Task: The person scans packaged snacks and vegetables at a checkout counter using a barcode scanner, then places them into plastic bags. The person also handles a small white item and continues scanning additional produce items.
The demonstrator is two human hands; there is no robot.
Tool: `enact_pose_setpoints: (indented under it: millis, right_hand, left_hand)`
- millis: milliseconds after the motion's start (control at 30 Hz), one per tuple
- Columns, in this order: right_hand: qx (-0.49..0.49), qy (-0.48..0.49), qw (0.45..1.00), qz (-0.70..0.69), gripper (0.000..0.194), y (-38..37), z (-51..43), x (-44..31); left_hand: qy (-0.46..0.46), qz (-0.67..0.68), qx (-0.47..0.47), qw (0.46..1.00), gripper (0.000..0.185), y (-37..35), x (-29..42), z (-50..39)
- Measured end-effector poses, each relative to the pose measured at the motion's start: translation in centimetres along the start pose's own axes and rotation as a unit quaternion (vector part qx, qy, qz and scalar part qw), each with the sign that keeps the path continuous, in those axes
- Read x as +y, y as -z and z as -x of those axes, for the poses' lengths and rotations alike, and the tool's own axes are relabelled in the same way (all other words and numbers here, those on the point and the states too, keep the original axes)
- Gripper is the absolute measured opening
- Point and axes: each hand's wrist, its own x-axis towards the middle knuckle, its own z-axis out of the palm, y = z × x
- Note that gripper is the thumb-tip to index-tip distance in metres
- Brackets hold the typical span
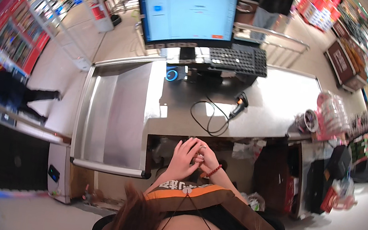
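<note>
My left hand and my right hand touch each other in front of my body, just short of the checkout counter's near edge. The right wrist wears a red bead bracelet, and a ring shows on that hand. The fingers overlap, so whether something small lies between them cannot be told. Beyond them on the metal checkout counter lies a handheld barcode scanner with its black cable looped to the left. A black keyboard sits behind it, below a lit monitor.
Rolls of clear tape are stacked at the counter's right end. A sunken metal bay lies to the left. Under the counter is an open shelf with plastic bags. People stand beyond the counter and at the far left.
</note>
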Motion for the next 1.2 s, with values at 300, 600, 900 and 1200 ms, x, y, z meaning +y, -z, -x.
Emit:
enact_pose_setpoints:
  millis: [300, 600, 900, 1200]
  right_hand:
    - [-0.145, 0.105, 0.955, -0.237, 0.034, 1.5, 7.3, -4.8]
    - [0.217, 0.327, 0.913, -0.114, 0.040, 10.9, 18.0, -10.0]
    - [0.467, 0.542, 0.636, -0.289, 0.031, 27.7, 35.6, -8.5]
    - [0.850, 0.132, 0.495, 0.119, 0.060, 39.2, 45.6, -3.1]
  left_hand:
    - [-0.112, 0.073, -0.024, 0.991, 0.021, -4.3, 3.2, -8.6]
    - [-0.293, 0.147, -0.335, 0.883, 0.060, -11.1, 14.6, -13.2]
    - [-0.173, 0.214, -0.557, 0.784, 0.044, -20.3, 22.9, -17.1]
    - [-0.211, 0.186, -0.554, 0.784, 0.036, -27.8, 30.2, -17.2]
